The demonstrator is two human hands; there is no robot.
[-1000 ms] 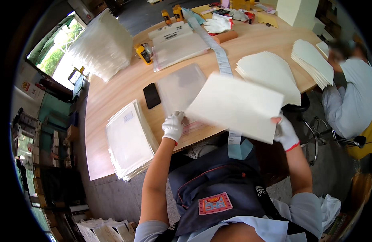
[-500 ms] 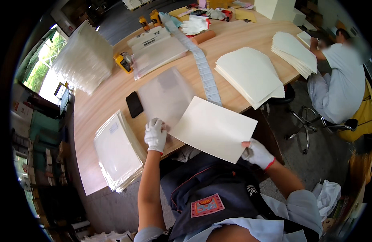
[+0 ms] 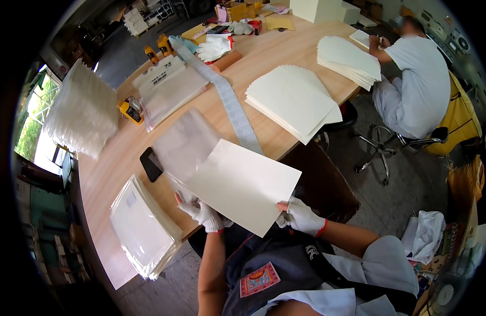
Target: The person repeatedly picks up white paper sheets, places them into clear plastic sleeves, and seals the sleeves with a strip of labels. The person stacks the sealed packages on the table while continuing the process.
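My right hand [image 3: 302, 217], in a white glove with bare fingertips, grips a cream card sheet [image 3: 245, 184] by its near right corner. The far left part of this sheet lies over a clear plastic bag [image 3: 187, 139] on the table; whether its edge is inside the bag I cannot tell. My left hand [image 3: 201, 213], gloved too, is turned with the thumb stretched out, at the bag's near end beside the sheet's left corner. Its other fingers are partly hidden. Left of it lies a stack of filled clear bags [image 3: 145, 226]. A black phone [image 3: 151, 164] rests beside the empty bag.
Fanned stacks of cream sheets [image 3: 290, 102] lie to the right, a strip of labels [image 3: 232, 105] beyond the bag. More plastic bags [image 3: 172, 87], yellow bottles [image 3: 129, 110] and spare gloves [image 3: 215, 48] are farther back. Another person [image 3: 416, 79] sits at the right.
The sheet has shifted left over the bag with my right hand. My left hand has turned over, its thumb now pointing out to the left. The whole view has swung right.
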